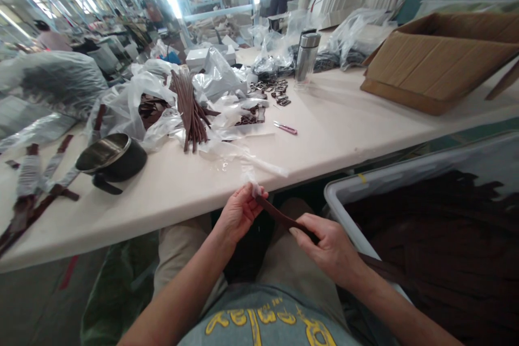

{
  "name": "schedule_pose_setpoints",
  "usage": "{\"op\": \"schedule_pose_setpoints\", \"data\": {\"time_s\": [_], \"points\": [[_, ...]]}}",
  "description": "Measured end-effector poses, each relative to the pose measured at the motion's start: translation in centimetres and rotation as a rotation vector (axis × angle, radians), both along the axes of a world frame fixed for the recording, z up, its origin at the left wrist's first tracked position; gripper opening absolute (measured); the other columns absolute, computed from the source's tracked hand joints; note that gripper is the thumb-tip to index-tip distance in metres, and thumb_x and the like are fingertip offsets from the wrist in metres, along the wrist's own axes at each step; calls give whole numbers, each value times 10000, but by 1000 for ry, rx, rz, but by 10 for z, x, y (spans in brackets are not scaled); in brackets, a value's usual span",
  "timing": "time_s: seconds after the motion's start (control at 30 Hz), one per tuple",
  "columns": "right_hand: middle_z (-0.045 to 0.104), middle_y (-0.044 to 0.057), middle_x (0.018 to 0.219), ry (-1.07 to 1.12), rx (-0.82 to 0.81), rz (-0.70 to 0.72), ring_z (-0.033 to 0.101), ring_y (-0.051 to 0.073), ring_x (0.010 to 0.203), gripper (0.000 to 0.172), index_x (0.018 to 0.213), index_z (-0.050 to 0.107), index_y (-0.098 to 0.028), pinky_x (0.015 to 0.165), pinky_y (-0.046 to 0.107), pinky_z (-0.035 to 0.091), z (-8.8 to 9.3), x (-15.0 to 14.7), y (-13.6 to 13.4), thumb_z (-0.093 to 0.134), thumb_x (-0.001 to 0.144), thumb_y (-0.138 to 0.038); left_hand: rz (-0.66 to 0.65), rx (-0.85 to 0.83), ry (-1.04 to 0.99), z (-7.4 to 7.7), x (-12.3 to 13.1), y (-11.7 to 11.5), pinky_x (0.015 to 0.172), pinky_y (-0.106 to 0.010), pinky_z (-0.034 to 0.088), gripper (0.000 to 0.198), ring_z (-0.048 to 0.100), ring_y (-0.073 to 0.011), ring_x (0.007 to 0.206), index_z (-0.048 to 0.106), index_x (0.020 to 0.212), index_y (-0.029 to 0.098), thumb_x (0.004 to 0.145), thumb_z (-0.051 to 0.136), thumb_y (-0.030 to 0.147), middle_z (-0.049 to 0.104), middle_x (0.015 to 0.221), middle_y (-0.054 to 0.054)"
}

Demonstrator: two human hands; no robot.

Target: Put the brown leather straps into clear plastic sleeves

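A dark brown leather strap [279, 217] runs between both hands over my lap, just below the table's front edge. My left hand [239, 212] pinches its upper end, where a thin clear plastic sleeve [251, 170] trails up onto the table. My right hand [330, 248] is closed around the strap lower down; its tail passes under my wrist toward the bin at right.
The white table [332, 130] holds a bundle of brown straps [190, 108] on plastic bags, metal buckles [275, 89], pink snips [286, 128], a steel bowl [109, 158], a steel flask [306, 57] and a cardboard box [438, 59]. A grey bin [344, 194] of dark straps stands at my right.
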State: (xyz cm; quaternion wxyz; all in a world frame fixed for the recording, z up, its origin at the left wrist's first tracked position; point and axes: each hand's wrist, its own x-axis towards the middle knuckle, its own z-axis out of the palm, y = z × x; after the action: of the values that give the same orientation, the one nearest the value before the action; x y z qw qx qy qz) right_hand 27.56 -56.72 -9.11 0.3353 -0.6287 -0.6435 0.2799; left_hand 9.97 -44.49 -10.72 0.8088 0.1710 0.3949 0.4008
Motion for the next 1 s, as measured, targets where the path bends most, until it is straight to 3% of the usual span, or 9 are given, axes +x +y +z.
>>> {"op": "schedule_pose_setpoints", "data": {"time_s": [0.33,0.5,0.7,1.0], "points": [[570,-2,680,-4,6,-61,542,154,635,262,762,619,-192,607,279,385,-4,2,-1,499,949,-330,-11,-58,-17,2,-2,-6,713,-271,593,100,735,-172,751,673,854,117,902,605,173,764,832,-93],[589,6,701,-26,4,-61,552,158,644,259,786,646,-189,613,281,391,-4,3,-3,493,948,-320,5,-26,-21,2,1,-4,768,-292,591,100,739,-183,777,686,869,105,896,615,171,761,831,-91],[590,6,703,-47,14,-56,558,155,643,247,786,646,-191,610,281,394,-6,1,-8,501,948,-309,63,-60,4,-2,5,0,712,-248,582,117,720,-144,687,643,778,145,856,705,206,724,735,-26],[578,6,684,-40,21,-39,546,150,628,251,759,631,-196,605,274,392,-3,-4,-10,494,942,-299,17,-70,9,-6,6,-4,749,-283,590,137,735,-175,744,687,872,121,906,647,247,760,857,-86]]}}
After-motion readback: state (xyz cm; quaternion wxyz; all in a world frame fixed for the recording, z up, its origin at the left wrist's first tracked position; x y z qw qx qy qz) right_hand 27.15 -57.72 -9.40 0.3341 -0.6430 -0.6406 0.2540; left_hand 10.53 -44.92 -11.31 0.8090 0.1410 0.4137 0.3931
